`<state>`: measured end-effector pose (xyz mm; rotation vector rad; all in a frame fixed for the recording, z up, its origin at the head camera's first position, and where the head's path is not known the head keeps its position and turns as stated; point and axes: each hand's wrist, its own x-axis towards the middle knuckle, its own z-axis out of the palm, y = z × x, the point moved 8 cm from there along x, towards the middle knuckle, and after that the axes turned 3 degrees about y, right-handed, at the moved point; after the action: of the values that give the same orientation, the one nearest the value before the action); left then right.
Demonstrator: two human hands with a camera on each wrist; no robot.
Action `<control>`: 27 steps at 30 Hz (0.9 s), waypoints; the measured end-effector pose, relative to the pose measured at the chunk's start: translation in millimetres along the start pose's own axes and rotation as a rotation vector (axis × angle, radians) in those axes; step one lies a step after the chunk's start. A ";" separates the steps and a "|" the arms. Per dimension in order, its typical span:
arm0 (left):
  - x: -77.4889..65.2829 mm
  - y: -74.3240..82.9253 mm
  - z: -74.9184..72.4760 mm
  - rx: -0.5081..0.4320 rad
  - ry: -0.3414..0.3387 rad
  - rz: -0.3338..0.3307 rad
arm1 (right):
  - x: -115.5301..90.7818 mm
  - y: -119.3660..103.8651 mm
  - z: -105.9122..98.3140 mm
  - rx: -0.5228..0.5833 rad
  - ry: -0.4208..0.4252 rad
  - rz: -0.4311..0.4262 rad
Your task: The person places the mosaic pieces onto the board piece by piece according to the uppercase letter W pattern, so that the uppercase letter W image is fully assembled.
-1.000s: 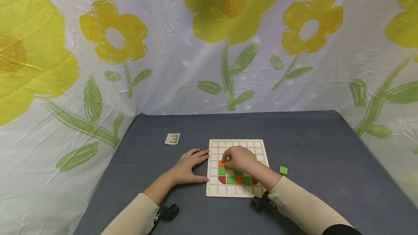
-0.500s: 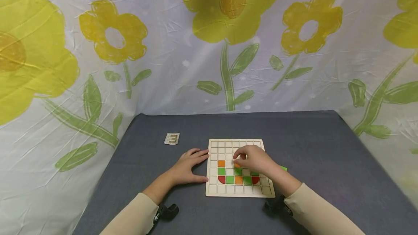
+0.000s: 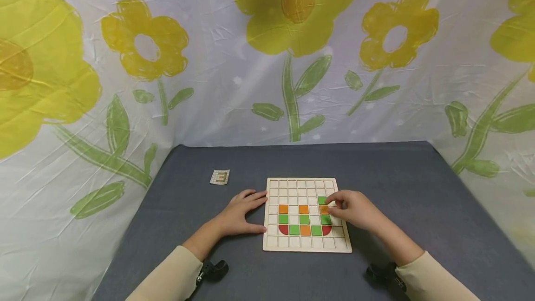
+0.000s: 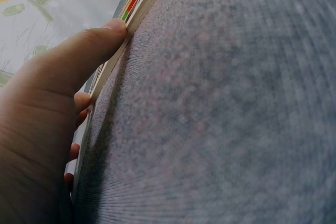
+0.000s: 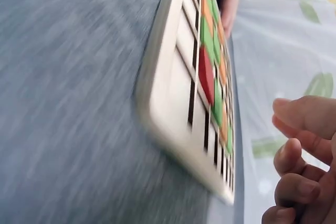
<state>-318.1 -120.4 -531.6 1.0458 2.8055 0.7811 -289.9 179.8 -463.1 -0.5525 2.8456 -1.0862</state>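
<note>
A pale wooden grid board (image 3: 307, 244) lies on the table, with several green tiles (image 3: 304, 219), orange tiles (image 3: 303, 209) and two rounded red tiles (image 3: 284, 230) in its squares. My left hand (image 3: 242, 215) rests at the board's left edge, thumb and fingertips touching it; the left wrist view shows the thumb (image 4: 86, 51) against the rim. Over the board's right side, my right hand (image 3: 355, 208) hovers by the right-hand orange tile (image 3: 323, 209). In the right wrist view its fingers (image 5: 310, 145) are loosely bent, thumb and forefinger apart, and nothing shows between them.
A small card (image 3: 219, 177) printed with a grid pattern lies behind and left of the board. Dark grey cloth (image 3: 376, 166) covers the table, and a flower-printed curtain (image 3: 217, 82) hangs behind it.
My right hand has moved right across the board, uncovering the orange tiles in its middle row. A loose green tile right of the board is now hidden behind that hand. The left hand stays put.
</note>
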 end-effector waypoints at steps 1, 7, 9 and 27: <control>0.1 0.0 -0.1 0.000 0.002 0.003 | -3.2 2.9 -3.0 0.002 0.004 0.004; 0.3 -0.7 -1.4 -0.002 0.013 0.015 | -17.2 24.1 -15.7 -0.036 0.016 0.038; 0.7 -1.0 -1.0 0.000 0.010 0.013 | -21.3 31.7 -18.4 -0.055 0.015 0.058; 0.5 1.4 0.3 0.000 -0.009 0.000 | -44.4 77.5 -29.1 -0.152 0.024 0.281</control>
<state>-317.6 -119.0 -531.1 1.0473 2.7980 0.7740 -277.4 267.1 -495.5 -0.1374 2.9254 -0.8408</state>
